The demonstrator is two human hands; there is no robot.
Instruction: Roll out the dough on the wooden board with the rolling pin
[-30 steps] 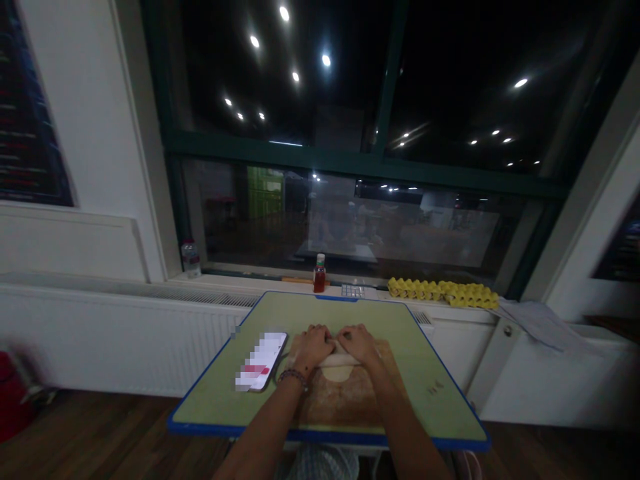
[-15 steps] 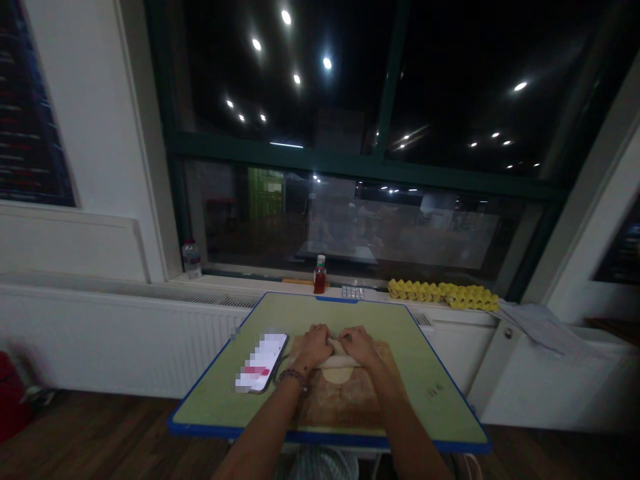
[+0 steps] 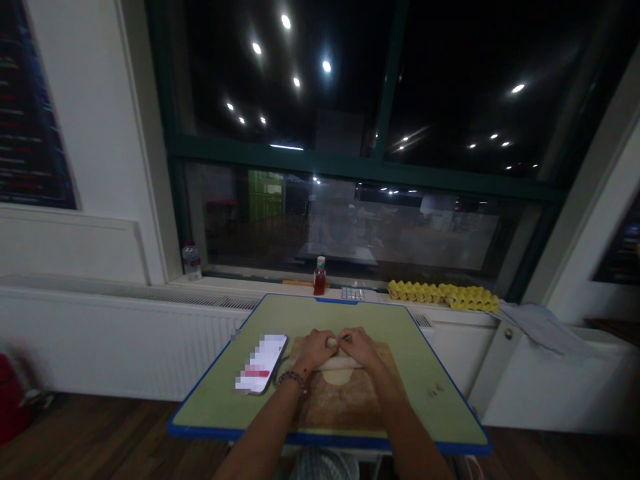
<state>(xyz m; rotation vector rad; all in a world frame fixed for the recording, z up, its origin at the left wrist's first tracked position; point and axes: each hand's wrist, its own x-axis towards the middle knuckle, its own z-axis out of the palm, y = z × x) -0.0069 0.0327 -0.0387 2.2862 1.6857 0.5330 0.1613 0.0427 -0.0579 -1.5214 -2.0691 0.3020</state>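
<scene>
Pale dough (image 3: pixel 337 377) lies on a floured wooden board (image 3: pixel 345 407), with a rounded tongue of it toward me and a whitish roll-like band (image 3: pixel 340 363) just behind that. Whether this band is dough too, I cannot tell for sure. My left hand (image 3: pixel 316 349) is closed at the dough's far side, a pale bit showing by its thumb and fingertips. Close beside it, my right hand (image 3: pixel 357 347) has its fingers curled in a pinch at the same spot. The fingertips are partly hidden behind the hands.
Left of the board, a phone (image 3: pixel 263 363) lies on the green, blue-edged table (image 3: pixel 435 413). Along the windowsill behind stand a bottle of red-brown liquid (image 3: pixel 319 277), a clear bottle (image 3: pixel 191 261) and yellow egg cartons (image 3: pixel 443 295). A radiator (image 3: pixel 125 353) runs below the sill.
My hands have shifted slightly, their fingertips closer together over the dough. The pale bit by my left thumb looks smaller, and the band in front shows more plainly. All else is unchanged.
</scene>
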